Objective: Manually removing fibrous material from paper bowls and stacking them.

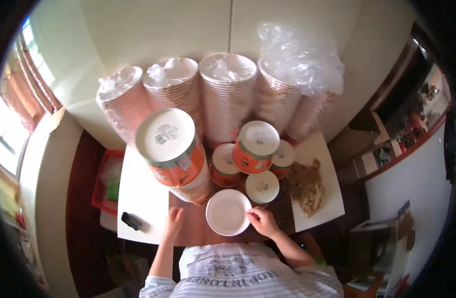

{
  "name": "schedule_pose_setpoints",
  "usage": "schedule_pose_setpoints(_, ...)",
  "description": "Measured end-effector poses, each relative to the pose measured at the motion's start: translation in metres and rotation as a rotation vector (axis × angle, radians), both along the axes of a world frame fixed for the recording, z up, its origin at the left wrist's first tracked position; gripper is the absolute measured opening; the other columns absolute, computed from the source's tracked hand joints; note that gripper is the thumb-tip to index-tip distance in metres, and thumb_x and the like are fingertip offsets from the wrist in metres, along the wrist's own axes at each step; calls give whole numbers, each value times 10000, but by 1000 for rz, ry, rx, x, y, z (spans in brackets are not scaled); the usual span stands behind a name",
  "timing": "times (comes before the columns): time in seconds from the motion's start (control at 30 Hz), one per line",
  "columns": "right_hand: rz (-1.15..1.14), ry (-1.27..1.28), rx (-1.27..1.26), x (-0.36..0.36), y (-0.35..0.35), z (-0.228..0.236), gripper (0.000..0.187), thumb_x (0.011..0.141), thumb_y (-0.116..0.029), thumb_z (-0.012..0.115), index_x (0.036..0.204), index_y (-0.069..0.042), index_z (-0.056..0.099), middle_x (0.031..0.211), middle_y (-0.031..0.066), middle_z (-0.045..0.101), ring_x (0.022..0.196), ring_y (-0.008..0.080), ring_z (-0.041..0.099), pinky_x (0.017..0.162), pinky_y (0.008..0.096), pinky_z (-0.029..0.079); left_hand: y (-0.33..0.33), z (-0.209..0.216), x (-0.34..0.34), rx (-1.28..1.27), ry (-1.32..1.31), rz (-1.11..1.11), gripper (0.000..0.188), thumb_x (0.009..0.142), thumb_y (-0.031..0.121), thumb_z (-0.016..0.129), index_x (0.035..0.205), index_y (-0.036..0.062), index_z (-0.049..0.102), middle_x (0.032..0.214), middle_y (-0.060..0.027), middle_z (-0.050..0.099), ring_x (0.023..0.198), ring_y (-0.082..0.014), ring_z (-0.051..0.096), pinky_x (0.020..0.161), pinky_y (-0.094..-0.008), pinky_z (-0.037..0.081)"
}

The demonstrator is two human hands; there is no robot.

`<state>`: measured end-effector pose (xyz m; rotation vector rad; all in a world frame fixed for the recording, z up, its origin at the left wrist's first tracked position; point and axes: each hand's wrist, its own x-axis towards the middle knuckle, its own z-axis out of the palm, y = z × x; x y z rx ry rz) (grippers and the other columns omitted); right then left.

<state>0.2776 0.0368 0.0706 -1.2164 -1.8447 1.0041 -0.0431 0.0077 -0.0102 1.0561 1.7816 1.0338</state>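
Note:
A round white paper bowl [227, 212] sits at the front middle of the table, its inside facing up. At its right rim is my right hand [263, 221], fingertips pinched on the edge. My left hand [175, 219] is apart from the bowl, over the left part of the table, with its fingers curled together; whether anything small is in them is hidden. Just beyond it stands a nested stack of paper buckets [195, 190] topped by a large orange tub [174, 169] with a white round top. Smaller orange tubs [253, 158] are grouped behind the bowl, one raised on others.
Tall stacks of white paper buckets [227, 99] in clear plastic bags [302, 62] line the wall. Tan shredded paper [307, 188] lies at the right. A small black object [131, 221] is on the white left side, with a red crate [103, 186] beyond the table's edge.

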Motion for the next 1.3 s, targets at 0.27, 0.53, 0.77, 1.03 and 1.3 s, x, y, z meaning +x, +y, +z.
schedule_pose_setpoints(0.27, -455, -437, -33, 89, -19, -98, 135, 730, -78, 571, 861, -46, 575, 816, 118, 561, 769, 296, 551, 659, 353, 451, 9, 17, 66, 145, 115, -231, 388, 744, 198, 641, 1040, 5, 482, 847, -123, 531, 645, -171, 553, 576, -261, 449)
schedule_pose_setpoints(0.53, -147, -838, 184, 108, 12, -149, 216, 690, -110, 601, 903, -76, 579, 914, 96, 508, 914, 283, 461, 748, 388, 388, -8, 2, 74, 43, 10, -250, 378, 730, 52, 577, 1072, 9, 420, 785, -106, 565, 605, -150, 566, 543, -267, 457)
schedule_pose_setpoints(0.77, 6, -1023, 115, 97, 16, -148, 165, 640, -26, 548, 791, -81, 587, 905, 99, 523, 932, 284, 453, 752, 387, 358, -36, 31, 90, -142, -142, -267, 338, 780, 83, 565, 1064, 8, 398, 826, -111, 574, 624, -133, 586, 509, -246, 473)
schedule_pose_setpoints(1.03, 118, -402, -2, 61, -16, -62, 50, 733, -24, 495, 770, -43, 467, 725, 95, 558, 757, 283, 543, 742, 382, 382, -36, 42, 85, 171, 363, -183, 261, 746, 89, 607, 933, 11, 442, 763, -79, 513, 579, -163, 502, 547, -240, 430)
schedule_pose_setpoints(1.3, 114, -87, 66, 5, -20, 24, 114, 755, -90, 586, 864, -57, 576, 775, 84, 602, 766, 250, 575, 671, 335, 459, -17, 13, 89, -57, -87, -133, 387, 714, 159, 667, 1005, -21, 486, 758, -58, 572, 646, -90, 535, 598, -230, 459)
